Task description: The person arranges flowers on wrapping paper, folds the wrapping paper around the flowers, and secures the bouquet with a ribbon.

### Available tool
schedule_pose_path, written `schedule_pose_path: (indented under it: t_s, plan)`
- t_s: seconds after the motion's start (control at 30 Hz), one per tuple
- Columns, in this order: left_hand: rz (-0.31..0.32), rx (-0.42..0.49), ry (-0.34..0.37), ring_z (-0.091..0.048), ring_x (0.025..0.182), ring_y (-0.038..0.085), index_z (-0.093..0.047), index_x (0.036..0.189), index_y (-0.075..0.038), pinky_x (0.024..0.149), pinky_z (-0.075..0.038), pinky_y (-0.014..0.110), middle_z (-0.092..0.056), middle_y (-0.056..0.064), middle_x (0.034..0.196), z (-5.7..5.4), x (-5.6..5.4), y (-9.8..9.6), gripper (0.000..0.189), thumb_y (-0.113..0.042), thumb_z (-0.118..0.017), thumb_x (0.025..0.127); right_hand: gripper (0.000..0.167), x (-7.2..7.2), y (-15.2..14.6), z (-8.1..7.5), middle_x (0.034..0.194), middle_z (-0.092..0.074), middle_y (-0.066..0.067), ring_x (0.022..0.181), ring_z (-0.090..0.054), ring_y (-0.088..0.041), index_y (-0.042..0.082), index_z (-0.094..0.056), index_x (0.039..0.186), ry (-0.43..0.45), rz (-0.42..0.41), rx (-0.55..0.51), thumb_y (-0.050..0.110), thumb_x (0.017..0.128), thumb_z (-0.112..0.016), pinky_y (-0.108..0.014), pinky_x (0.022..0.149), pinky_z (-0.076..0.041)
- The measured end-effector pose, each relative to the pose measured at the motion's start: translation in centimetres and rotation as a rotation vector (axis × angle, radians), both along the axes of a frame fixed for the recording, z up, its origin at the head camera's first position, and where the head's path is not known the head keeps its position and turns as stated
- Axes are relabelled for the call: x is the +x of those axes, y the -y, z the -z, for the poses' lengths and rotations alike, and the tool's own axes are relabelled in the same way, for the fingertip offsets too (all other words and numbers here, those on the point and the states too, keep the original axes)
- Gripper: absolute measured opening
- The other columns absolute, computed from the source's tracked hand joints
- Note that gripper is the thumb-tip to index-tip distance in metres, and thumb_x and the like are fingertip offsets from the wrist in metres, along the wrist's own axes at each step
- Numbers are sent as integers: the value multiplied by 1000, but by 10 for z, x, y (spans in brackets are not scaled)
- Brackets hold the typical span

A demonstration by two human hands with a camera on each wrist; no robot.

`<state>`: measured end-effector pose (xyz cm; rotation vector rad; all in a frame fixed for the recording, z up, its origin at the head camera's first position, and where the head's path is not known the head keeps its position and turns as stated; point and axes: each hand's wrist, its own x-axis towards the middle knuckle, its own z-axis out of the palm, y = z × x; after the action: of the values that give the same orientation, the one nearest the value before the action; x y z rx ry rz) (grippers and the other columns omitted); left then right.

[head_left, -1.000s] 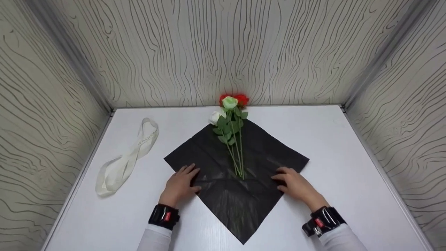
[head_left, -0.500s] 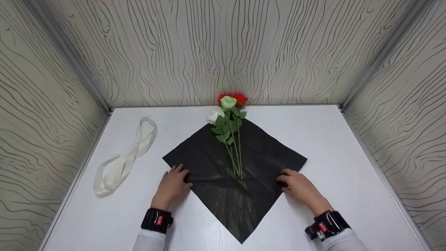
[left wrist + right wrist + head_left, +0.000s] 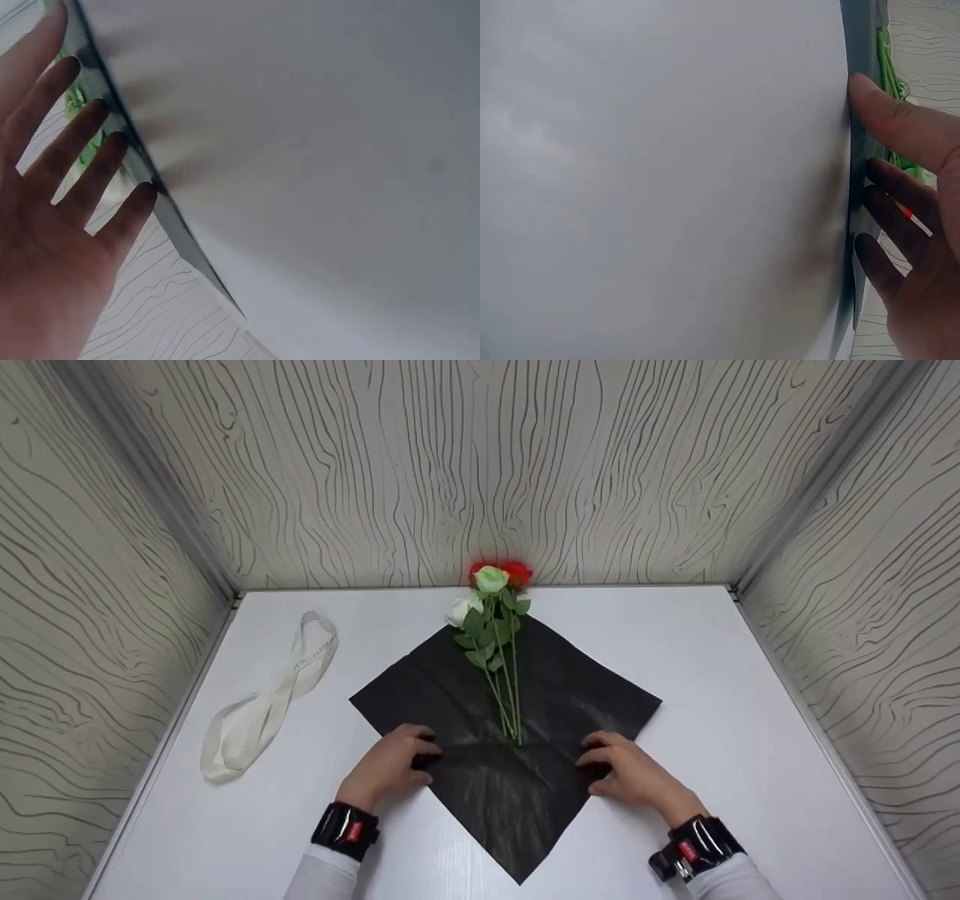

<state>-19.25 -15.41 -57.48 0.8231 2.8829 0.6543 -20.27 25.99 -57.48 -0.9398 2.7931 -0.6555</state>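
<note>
In the head view, the left hand (image 3: pixel 391 766) lies against the lower left edge of the black sheet (image 3: pixel 517 802), fingers on top and thumb near the edge; compared with half a second ago it has moved inward and closer to the sheet's near corner. The right hand (image 3: pixel 631 772) mirrors it on the lower right edge, and it too has shifted inward and nearer the person since that frame. The flowers (image 3: pixel 499 637), two red, one pale green and one white, lie where they did half a second ago: leaves and stems on the sheet, stem ends near its middle, blooms at or beyond its far corner. The sheet keeps its diamond shape on the white table (image 3: pixel 735 675), and the cream ribbon (image 3: pixel 283 697) rests on the left side, likewise unmoved. A black strap (image 3: pixel 345 830) circles the left wrist, with a similar one on the right. In the left wrist view, the left hand's grip is released: the fingers are straight and spread, tips at the sheet's edge, with green showing behind them. In the right wrist view, the right hand is relaxed and clasps nothing, its thumb extended to the edge, its fingers slightly bent and apart.
</note>
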Motion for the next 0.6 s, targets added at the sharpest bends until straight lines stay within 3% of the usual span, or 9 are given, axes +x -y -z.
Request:
schedule_pose_path:
  t_s: [0.27,0.6]
  plan:
    - [4,23,-19,-45,107,19,-68,104,-20,87,-39,36,-53,1,115,1,-3,-1,37,-22,-77,68,29,-7,4,2,113,-50,-4,105,-43,-22,22,-70,92,-26,-34,-61,21,64,-78,-44,85,-36]
    - [-5,61,25,-41,111,18,-66,107,-21,90,-37,34,-50,0,119,3,-2,1,46,-24,-79,63,10,-12,9,6,103,-53,-2,96,-45,-16,21,-70,81,-86,4,-82,24,72,-73,-37,82,-37]
